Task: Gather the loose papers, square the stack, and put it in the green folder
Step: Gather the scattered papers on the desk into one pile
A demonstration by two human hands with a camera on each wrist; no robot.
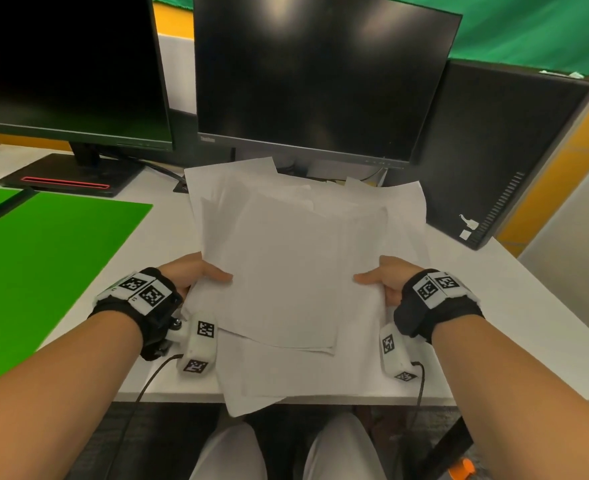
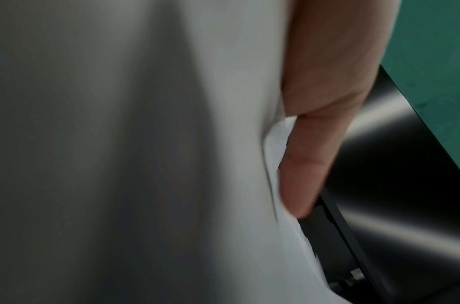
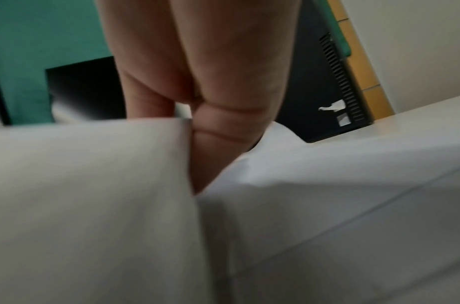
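A loose, uneven stack of white papers (image 1: 286, 258) is held just above the white desk (image 1: 493, 306), its sheets fanned at different angles and its near corner hanging past the desk's front edge. My left hand (image 1: 199, 275) grips the stack's left side, thumb on top, fingers hidden beneath. My right hand (image 1: 383, 278) grips the right side the same way. The left wrist view shows a finger (image 2: 309, 164) against the papers (image 2: 171, 164). In the right wrist view the fingers (image 3: 223, 102) slip between sheets (image 3: 93, 195). The open green folder (image 1: 43, 271) lies flat at the left.
Two dark monitors (image 1: 320, 74) (image 1: 61, 64) stand behind the papers, the left one on a black base (image 1: 71, 174) near the folder. A black computer case (image 1: 493, 150) stands at the back right. Cables run from my wrist cameras over the desk's front edge.
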